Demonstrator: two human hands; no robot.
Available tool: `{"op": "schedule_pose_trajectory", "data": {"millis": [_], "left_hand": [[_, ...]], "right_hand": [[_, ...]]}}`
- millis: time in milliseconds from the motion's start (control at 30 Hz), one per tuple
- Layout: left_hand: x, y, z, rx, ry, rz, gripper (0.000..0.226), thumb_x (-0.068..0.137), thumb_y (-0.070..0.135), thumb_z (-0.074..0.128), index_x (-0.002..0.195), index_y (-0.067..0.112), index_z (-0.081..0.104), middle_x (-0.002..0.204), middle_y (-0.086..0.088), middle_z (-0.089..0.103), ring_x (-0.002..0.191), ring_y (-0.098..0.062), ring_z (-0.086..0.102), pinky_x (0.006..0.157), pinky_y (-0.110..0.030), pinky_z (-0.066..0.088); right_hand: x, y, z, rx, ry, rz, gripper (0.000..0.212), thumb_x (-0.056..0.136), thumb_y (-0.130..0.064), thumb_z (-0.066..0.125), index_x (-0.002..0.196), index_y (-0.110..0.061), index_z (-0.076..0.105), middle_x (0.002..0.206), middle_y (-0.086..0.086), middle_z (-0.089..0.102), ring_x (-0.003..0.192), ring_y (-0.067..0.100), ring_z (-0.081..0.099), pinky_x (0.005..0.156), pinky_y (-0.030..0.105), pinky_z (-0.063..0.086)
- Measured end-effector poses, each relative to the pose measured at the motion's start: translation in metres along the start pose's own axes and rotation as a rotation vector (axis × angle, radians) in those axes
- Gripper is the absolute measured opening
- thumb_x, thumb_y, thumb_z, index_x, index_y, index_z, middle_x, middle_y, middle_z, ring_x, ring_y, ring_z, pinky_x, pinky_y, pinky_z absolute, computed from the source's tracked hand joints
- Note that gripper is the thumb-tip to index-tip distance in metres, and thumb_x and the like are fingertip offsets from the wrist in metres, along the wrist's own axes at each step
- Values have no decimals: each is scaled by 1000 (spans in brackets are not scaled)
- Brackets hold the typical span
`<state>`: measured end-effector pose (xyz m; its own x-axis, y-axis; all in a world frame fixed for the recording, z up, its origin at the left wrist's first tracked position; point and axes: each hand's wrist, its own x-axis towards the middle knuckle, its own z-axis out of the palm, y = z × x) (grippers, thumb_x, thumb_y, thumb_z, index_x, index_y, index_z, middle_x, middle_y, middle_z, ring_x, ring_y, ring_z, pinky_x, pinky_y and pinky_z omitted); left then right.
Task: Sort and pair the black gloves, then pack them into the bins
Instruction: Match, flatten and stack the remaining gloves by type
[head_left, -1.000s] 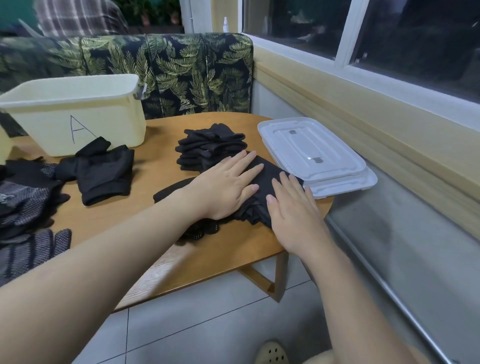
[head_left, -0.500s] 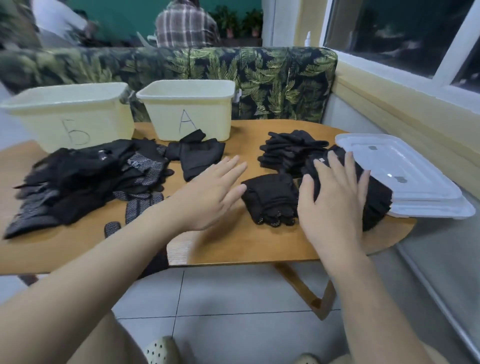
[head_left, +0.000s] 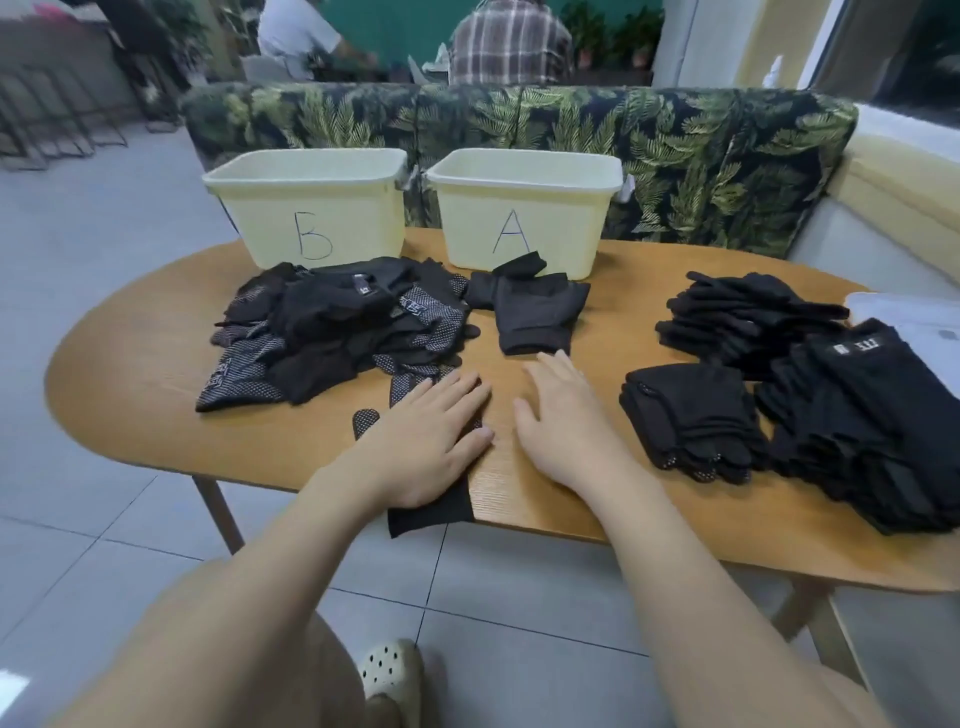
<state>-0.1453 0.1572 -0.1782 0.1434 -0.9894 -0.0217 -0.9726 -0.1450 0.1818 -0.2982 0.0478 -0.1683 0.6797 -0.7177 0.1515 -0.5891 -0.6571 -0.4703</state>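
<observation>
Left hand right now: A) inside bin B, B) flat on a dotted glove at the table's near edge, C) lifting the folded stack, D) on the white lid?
B: the left hand lies flat, fingers straight, on a dotted glove whose cuff overhangs the table edge.

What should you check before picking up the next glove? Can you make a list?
1. Left hand free to grip: ok, lying flat on a dotted glove at the table's near edge.
2. Right hand free: ok, open, holding nothing.
3. Unsorted pile within reach: ok, just beyond the left hand.
4. Matching partner spotted: cannot tell, pile is tangled.
5. Bin A and bin B uncovered: ok, no lids on.
6. Room inside the bins: cannot tell, insides hidden.
</observation>
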Motion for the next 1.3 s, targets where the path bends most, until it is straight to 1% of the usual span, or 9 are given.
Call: {"op": "schedule_pose_trajectory", "data": {"millis": [300, 533, 667, 767, 867, 1000, 1067, 1167, 1300], "left_hand": [[2, -5, 6, -43, 36, 17, 67, 108, 51, 22, 164, 21, 3, 172, 5, 1, 157, -8, -6, 127, -32, -4], [-7, -14, -2, -234, 97, 41, 62, 110, 41, 28, 164, 19, 10, 172, 5, 4, 157, -9, -1, 127, -30, 0], [-14, -20, -10, -141, 89, 46, 55, 111, 36, 28, 163, 17, 21, 171, 5, 6, 157, -12, -4, 125, -29, -5], [-22, -31, -8, -77, 90, -7, 58, 111, 39, 28, 163, 17, 17, 172, 3, 6, 157, -12, -5, 122, -25, -9], [-30, -43, -8, -102, 69, -65, 60, 110, 42, 28, 164, 20, 14, 172, 4, 2, 157, -11, -7, 123, -26, -9], [-34, -50, -7, -75, 54, -68, 63, 107, 56, 22, 163, 30, 13, 172, 7, 2, 157, -12, -5, 124, -30, -8], [-33, -44, -5, -39, 50, -38, 68, 103, 62, 16, 163, 31, 13, 172, 6, 3, 157, -14, -4, 124, -32, -8], [-27, -37, -5, -46, 44, -18, 63, 107, 54, 26, 164, 29, 14, 172, 4, 3, 157, -16, -3, 125, -34, -5], [-18, -32, -5, -56, 64, -19, 63, 107, 54, 29, 163, 28, 17, 172, 2, 6, 157, -18, 0, 126, -36, -1]], "right_hand": [[51, -7, 29, -68, 22, -49, 49, 108, -23, 39, 156, -14, 36, 170, 3, 21, 158, 19, 7, 126, 35, 1], [83, -10, 44, -21, 43, -174, 44, 108, -19, 42, 152, -15, 45, 160, 2, 42, 155, 20, 21, 127, 36, 7], [103, -12, 49, 35, 79, -179, 39, 108, -22, 42, 143, -10, 55, 147, 7, 56, 145, 24, 41, 123, 35, 21], [115, -18, 47, 142, 144, -110, 32, 106, -28, 48, 125, -12, 67, 126, 4, 67, 120, 23, 59, 105, 37, 43], [127, -25, 46, 143, 129, 8, 36, 103, -42, 52, 114, -14, 73, 116, 2, 72, 112, 24, 62, 101, 43, 47], [146, -41, 42, 294, 143, 221, 42, 92, -53, 63, 91, -15, 80, 95, 3, 78, 103, 26, 68, 99, 44, 51], [155, -47, 41, 414, 159, 302, 39, 88, -50, 70, 79, -14, 79, 84, 2, 77, 95, 24, 70, 96, 44, 54], [163, -49, 37, 618, 177, 390, 20, 82, -37, 81, 70, -22, 76, 86, 1, 78, 96, 25, 72, 94, 47, 58], [155, -59, 14, 798, 151, 294, 5, 91, -18, 76, 87, -16, 73, 95, 4, 74, 95, 23, 71, 91, 40, 59]]}}
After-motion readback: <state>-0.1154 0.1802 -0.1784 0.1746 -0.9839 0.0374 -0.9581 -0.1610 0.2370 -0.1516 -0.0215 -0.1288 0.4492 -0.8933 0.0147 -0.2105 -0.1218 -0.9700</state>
